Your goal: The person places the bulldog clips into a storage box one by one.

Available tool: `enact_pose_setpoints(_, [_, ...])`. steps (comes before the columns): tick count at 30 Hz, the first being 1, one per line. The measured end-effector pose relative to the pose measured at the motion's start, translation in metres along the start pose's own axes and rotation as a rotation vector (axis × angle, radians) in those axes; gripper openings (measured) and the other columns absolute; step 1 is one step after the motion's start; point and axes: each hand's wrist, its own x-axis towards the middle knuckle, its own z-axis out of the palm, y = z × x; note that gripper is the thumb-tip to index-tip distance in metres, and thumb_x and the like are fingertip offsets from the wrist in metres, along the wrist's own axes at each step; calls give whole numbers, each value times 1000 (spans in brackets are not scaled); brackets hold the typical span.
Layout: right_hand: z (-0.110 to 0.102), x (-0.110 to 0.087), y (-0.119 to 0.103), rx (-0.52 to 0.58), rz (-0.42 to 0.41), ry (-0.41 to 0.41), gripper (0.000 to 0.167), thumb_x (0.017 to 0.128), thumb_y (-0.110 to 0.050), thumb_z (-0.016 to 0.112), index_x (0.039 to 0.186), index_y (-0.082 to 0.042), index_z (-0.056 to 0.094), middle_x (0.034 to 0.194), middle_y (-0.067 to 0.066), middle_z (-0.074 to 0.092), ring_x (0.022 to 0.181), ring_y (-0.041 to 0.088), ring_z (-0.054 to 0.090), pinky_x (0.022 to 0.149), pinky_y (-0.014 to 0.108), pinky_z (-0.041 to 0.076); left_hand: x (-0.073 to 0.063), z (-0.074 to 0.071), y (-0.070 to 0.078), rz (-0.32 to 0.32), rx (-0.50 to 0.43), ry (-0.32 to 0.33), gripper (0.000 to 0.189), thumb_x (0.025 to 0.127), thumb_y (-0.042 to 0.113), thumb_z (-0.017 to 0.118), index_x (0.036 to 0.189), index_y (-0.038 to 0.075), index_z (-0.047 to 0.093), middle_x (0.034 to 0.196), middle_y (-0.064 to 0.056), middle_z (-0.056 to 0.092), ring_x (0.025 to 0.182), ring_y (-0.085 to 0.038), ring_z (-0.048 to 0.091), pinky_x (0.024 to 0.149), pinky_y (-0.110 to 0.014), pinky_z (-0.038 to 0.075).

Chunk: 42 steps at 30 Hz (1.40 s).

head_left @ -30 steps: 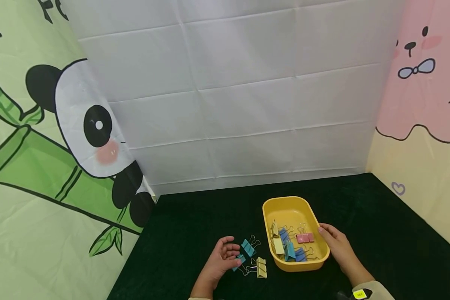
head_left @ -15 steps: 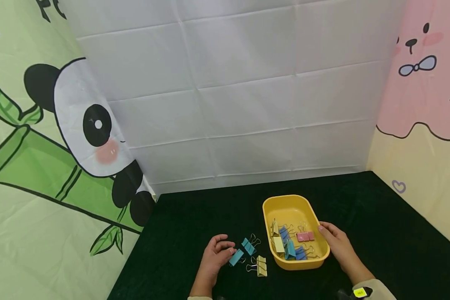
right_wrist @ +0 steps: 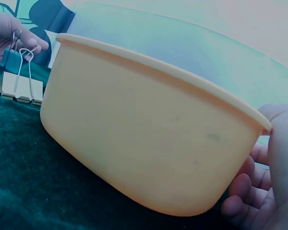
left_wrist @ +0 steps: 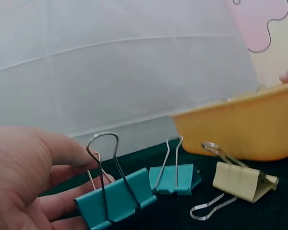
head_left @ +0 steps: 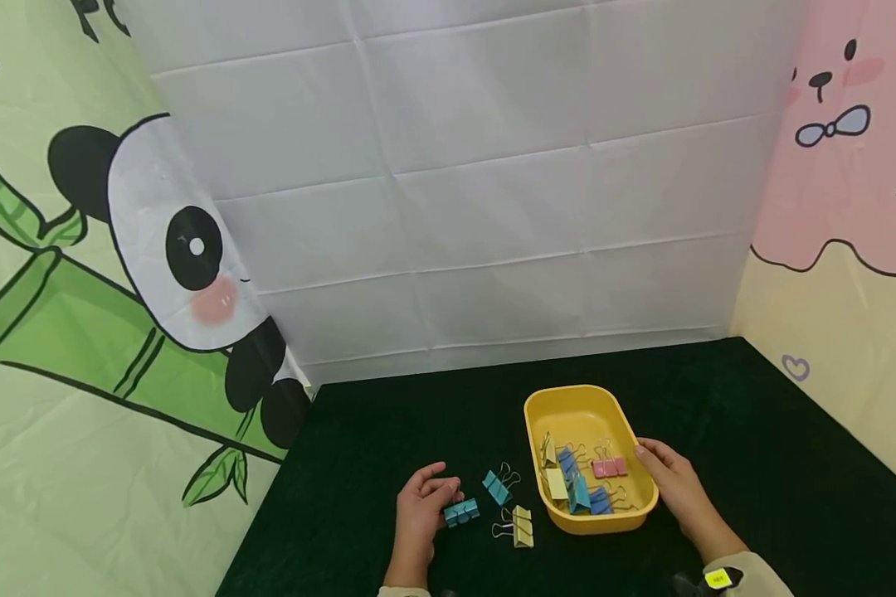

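In the head view my left hand (head_left: pixel 420 516) pinches a teal binder clip (head_left: pixel 461 512) low over the table. The left wrist view shows thumb and fingers at this clip's far side (left_wrist: pixel 120 199), one wire handle standing up in front. Just right of it lie a second teal binder clip (head_left: pixel 497 487) and a pale yellow binder clip (head_left: pixel 523 527). My right hand (head_left: pixel 675 489) grips the right side of a yellow plastic tub (head_left: pixel 578 398), thumb at the rim and fingers curled against the outer wall (right_wrist: pixel 149 129).
Inside the tub lie several binder clips: pale yellow, blue, teal and one pink clip (head_left: pixel 609 468). A dark green cloth (head_left: pixel 388 431) covers the table. Behind it hangs a white sheet (head_left: pixel 485 207), with printed cloths on both sides.
My left hand has drawn slightly left with the teal binder clip, which has turned and moved away from the other two loose clips. My right hand stays on the tub.
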Motion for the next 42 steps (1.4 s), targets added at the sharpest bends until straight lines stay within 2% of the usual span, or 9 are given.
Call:
enact_pose_setpoints(6, [0,-2,1,8,-9,-2,72,103,-57,43,150,-3,38,142,24,50,102,23,64,80,29,56,0,2,9,-43,-76,33,50,95,18,68,140,4,50,114,-9,72,92,-21,71,74,-38,59])
enact_pose_setpoints(12, [-1,-1,1,18,-7,-10,72,104,-57,43,151,-3,37,142,24,50,103,23,64,81,29,56,2,13,21,-18,-83,41,49,95,21,70,138,5,52,115,-9,72,93,-21,71,73,-38,59])
enact_pose_setpoints(15, [-1,-1,1,19,-2,-13,73,103,-58,43,151,-3,37,143,23,49,104,24,64,81,30,56,1,22,31,-4,-87,36,44,96,20,69,134,6,54,114,-8,72,93,-21,72,73,-38,59])
enact_pose_setpoints(25, [-2,1,2,3,1,-7,75,103,-59,43,151,-2,36,145,25,47,103,23,63,81,30,56,-2,73,65,97,-117,-60,38,93,18,73,127,6,60,109,-8,75,88,-20,73,73,-35,60])
enact_pose_setpoints(29, [0,0,0,-11,-1,0,75,103,-59,42,151,-1,36,146,26,46,104,23,63,82,29,56,-3,95,76,135,-124,-122,35,93,16,74,124,7,62,107,-8,75,85,-19,73,71,-32,60])
enact_pose_setpoints(34, [1,0,-1,-3,7,12,72,103,-57,43,150,-2,38,144,24,48,103,24,63,81,30,56,-4,121,89,129,-122,-183,30,91,14,75,119,9,65,102,-6,75,82,-19,72,73,-33,61])
enact_pose_setpoints(38, [2,1,-1,-2,6,11,72,103,-56,44,150,-2,38,145,25,48,105,24,63,82,29,56,-7,141,96,113,-104,-199,26,89,13,77,114,10,67,98,-5,75,80,-19,72,73,-35,61])
enact_pose_setpoints(42, [2,2,-1,8,4,15,71,104,-55,44,151,-2,37,144,25,48,104,23,64,80,30,56,-11,163,102,98,-50,-212,28,89,15,77,114,9,68,94,-2,76,79,-19,73,73,-34,60])
